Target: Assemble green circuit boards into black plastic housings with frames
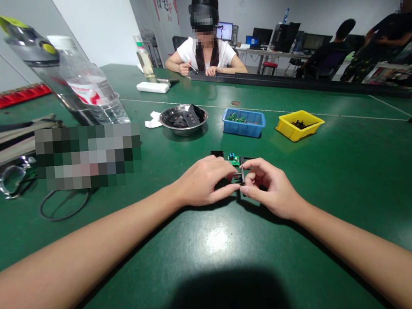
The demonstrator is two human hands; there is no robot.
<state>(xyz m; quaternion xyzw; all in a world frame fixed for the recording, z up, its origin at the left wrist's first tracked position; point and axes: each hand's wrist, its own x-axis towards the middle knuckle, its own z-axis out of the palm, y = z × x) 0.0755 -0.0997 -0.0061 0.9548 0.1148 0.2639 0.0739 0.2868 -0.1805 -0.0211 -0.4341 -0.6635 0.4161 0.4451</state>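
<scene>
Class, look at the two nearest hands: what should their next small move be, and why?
Probably, the right hand should steady the small dark part while the left hand adjusts it: both hands' fingertips meet around it, and the green circuit board sits just beyond them.

My feed shows a clear water bottle (93,89). Just left of it I see a grey sports bottle (37,55) with a lime lid; farther left, red trays (16,96). Nearer my camera than the water bottle, I have what look like clear glasses (10,180), off to its left, and a loop of dark cord (64,219). To its right I make out a crumpled tissue (152,120), a white case (153,87) and a slim bottle (145,62). Beyond it, rightward, sits a person (227,53) in a dark headset (203,8), with a red stool (269,65) farther right.
</scene>
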